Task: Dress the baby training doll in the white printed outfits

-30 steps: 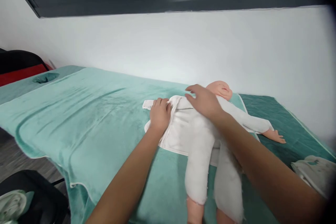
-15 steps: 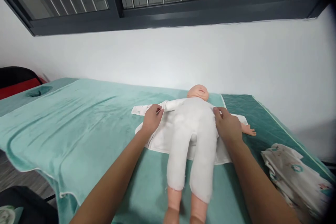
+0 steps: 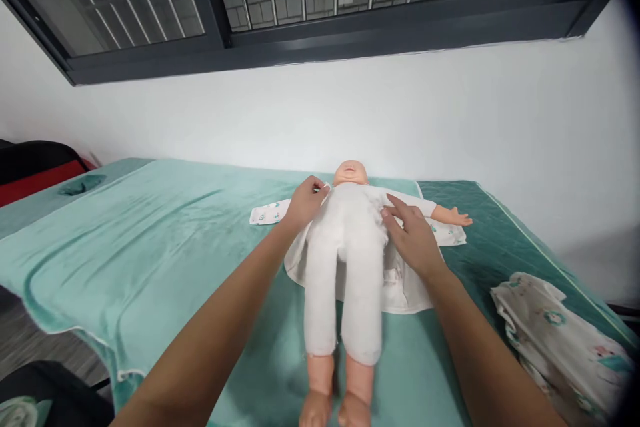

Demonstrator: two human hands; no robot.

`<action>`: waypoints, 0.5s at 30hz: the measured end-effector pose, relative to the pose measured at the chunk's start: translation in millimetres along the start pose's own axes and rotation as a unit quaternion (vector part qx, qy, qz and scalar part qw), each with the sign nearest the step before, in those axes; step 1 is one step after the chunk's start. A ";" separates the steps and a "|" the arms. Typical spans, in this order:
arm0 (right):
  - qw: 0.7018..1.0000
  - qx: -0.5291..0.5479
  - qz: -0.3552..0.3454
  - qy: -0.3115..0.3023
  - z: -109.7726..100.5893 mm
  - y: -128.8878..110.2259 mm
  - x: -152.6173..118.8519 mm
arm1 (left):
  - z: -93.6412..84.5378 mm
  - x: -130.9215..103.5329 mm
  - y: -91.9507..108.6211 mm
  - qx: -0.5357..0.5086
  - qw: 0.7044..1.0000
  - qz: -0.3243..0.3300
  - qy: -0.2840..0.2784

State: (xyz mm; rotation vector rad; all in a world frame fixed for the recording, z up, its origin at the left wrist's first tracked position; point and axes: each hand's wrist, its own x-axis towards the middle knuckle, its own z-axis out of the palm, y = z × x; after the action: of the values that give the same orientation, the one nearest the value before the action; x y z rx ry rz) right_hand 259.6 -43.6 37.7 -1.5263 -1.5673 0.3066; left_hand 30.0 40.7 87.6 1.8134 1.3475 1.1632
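A baby doll (image 3: 345,233) with a white cloth body lies on its back, head toward the wall and feet toward me. Under it is a spread white garment (image 3: 407,287), whose printed sleeves (image 3: 269,213) stick out on both sides. My left hand (image 3: 306,202) pinches a white edge by the doll's shoulder on the left. My right hand (image 3: 407,227) rests at the doll's side on the right, fingers apart, fingertips touching the white cloth. The doll's arm on the right points outward; its arm on the left is hidden.
Folded printed cloth (image 3: 560,333) lies at the right on the green-covered table (image 3: 150,240). A white wall and a barred window stand behind it. A black and red object (image 3: 40,170) is at the far left, a dark item (image 3: 55,393) at the lower left.
The doll has shifted left and lies straighter, and its arm on the right has swung up. My left hand has moved up and right; my right hand has moved left and its fingers have opened.
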 end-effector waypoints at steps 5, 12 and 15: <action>0.991 -0.009 -0.053 -0.122 10.6 0.7 -2.9 | -0.7 -2.4 19.1 0.132 0.991 0.001 -0.001; 0.984 0.008 -0.066 -0.164 15.9 10.3 -4.0 | 10.9 -43.1 67.4 0.410 0.899 0.123 -0.087; 0.986 0.011 -0.080 -0.144 16.5 12.8 -5.3 | 16.8 -76.3 82.3 0.481 0.845 0.216 -0.087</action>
State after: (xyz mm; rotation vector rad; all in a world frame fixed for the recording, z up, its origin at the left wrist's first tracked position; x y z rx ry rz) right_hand 255.4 -39.1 17.1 -1.3733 -1.8946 0.4669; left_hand 72.7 -56.8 127.2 2.9675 1.5942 0.4475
